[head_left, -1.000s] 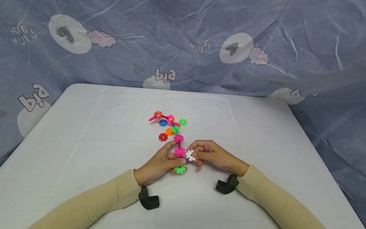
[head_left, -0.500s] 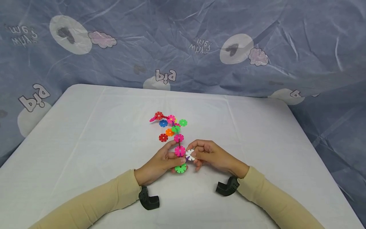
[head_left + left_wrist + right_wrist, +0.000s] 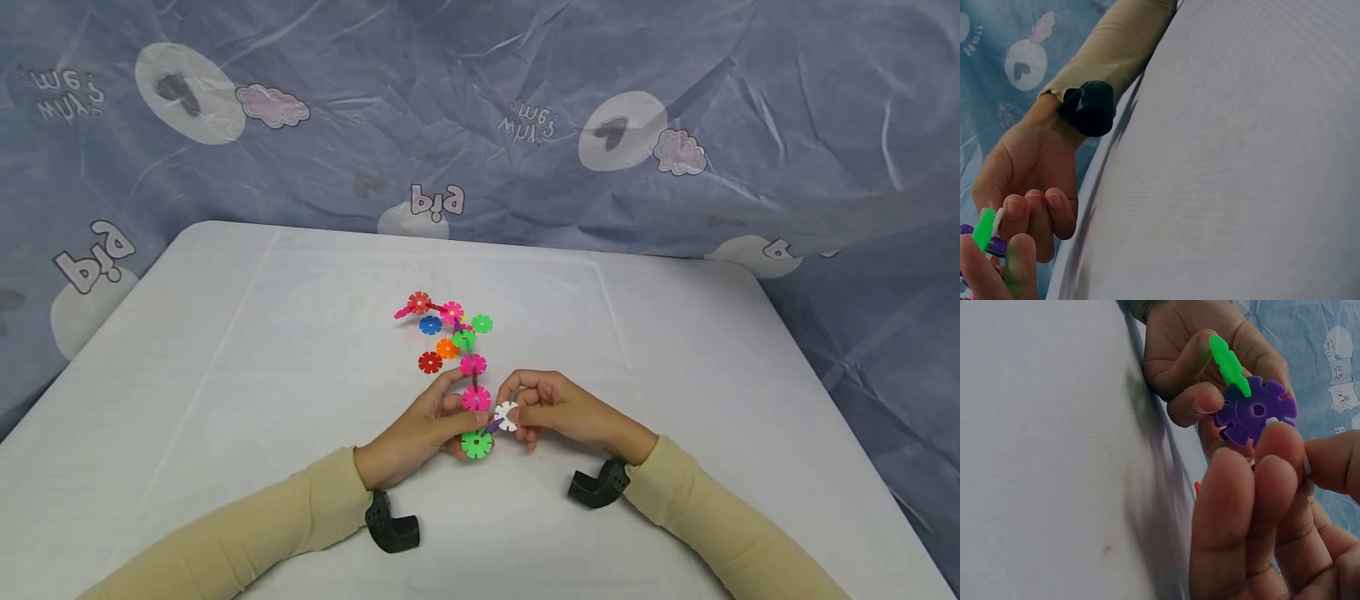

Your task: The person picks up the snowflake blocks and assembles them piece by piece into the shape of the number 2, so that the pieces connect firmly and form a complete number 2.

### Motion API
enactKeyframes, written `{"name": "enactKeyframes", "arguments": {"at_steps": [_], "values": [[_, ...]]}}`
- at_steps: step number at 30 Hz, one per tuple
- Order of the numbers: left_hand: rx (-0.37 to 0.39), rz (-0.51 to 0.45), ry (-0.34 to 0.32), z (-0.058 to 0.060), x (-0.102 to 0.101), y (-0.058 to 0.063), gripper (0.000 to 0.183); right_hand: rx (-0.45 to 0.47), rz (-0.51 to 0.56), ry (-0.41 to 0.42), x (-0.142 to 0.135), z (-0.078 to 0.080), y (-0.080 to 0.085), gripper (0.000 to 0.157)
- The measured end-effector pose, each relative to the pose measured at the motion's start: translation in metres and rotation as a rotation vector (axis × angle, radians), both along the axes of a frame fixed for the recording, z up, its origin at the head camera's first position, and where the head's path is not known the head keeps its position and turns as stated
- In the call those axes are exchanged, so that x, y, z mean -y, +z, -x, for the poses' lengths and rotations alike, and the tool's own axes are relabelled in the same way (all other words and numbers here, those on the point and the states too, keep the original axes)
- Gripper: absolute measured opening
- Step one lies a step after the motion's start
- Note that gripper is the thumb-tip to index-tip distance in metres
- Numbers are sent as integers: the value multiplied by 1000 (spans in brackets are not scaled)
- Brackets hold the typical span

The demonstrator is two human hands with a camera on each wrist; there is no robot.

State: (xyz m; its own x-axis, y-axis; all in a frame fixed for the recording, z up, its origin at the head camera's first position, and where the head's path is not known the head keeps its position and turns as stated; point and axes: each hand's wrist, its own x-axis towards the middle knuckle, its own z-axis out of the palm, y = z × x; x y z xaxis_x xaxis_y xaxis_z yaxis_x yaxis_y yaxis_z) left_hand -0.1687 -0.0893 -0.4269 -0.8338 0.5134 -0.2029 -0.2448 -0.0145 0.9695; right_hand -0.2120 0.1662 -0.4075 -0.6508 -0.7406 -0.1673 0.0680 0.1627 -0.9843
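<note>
A chain of notched discs [image 3: 473, 365] is stretched along the desk [image 3: 675, 350], its near end held by the left hand [image 3: 420, 432]; that grip is pinched on the chain, thumb laid between a pink disc [image 3: 476, 399] and the green end disc [image 3: 476, 452]. A purple disc [image 3: 1241, 419] is joined edgewise to the green one. A white disc [image 3: 507, 413] is pinched by the right hand [image 3: 558, 410], thumb and fingers closed on it, at the purple rim; whether it is slotted in cannot be told. Beside the chain, a blue disc [image 3: 431, 325] and a dark red disc [image 3: 430, 362] are seen on its left, a light green disc [image 3: 482, 323] on its right.
</note>
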Motion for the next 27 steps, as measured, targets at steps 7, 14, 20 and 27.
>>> {"name": "enactKeyframes", "arguments": {"at_steps": [7,14,20,27], "values": [[-11,23,4,-2,-1,0,76,-6,-16,30,-1,0,1,19],[-20,21,15,-3,-1,1,76,-9,-20,60,-1,1,0,19],[-20,18,19,-4,-2,2,76,-15,-21,73,-2,2,-1,20],[-19,28,20,-3,-1,1,77,-10,-19,73,-1,2,-1,19]]}}
